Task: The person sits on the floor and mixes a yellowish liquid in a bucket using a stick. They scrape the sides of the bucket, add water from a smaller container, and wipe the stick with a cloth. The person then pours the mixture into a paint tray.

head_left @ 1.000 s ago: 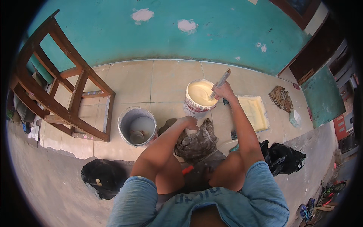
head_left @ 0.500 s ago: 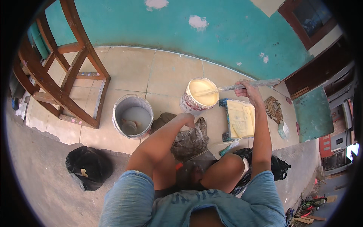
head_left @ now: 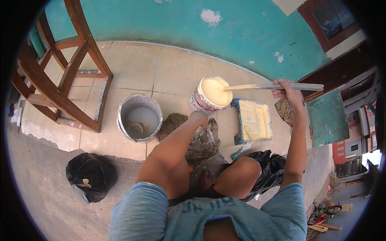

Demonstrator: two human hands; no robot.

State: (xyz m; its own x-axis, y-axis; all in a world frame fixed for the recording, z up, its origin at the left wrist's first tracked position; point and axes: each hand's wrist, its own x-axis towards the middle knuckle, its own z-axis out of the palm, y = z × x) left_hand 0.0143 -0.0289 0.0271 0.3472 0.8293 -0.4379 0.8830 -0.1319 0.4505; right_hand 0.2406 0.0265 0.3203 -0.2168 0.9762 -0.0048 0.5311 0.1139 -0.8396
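Observation:
My right hand (head_left: pixel 289 96) is closed around a long, flat, paint-coated stirring stick (head_left: pixel 257 87), held almost level. Its far tip is at the right rim of a white bucket (head_left: pixel 196 100), which leans toward me and holds cream paint (head_left: pixel 215 91). My left hand (head_left: pixel 199 119) is at the lower side of this bucket, above a crumpled dirty cloth (head_left: pixel 203 146); its fingers are mostly hidden. Right of the bucket lies a paint tray (head_left: pixel 253 120) coated with cream paint. A teal-handled tool (head_left: pixel 241 151) rests below the tray.
A grey bucket (head_left: pixel 120 120) on the left holds cloudy liquid and a small cup (head_left: pixel 134 130). Farther left stands a wooden frame (head_left: pixel 105 96). Black plastic bags (head_left: pixel 94 176) lie on the concrete to both sides. The teal wall (head_left: pixel 161 24) has pale patches.
My right hand has moved right with the stirring stick, drawing its end from the paint to the bucket's rim. The left hand stays by the bucket's lower side. The view has shifted slightly.

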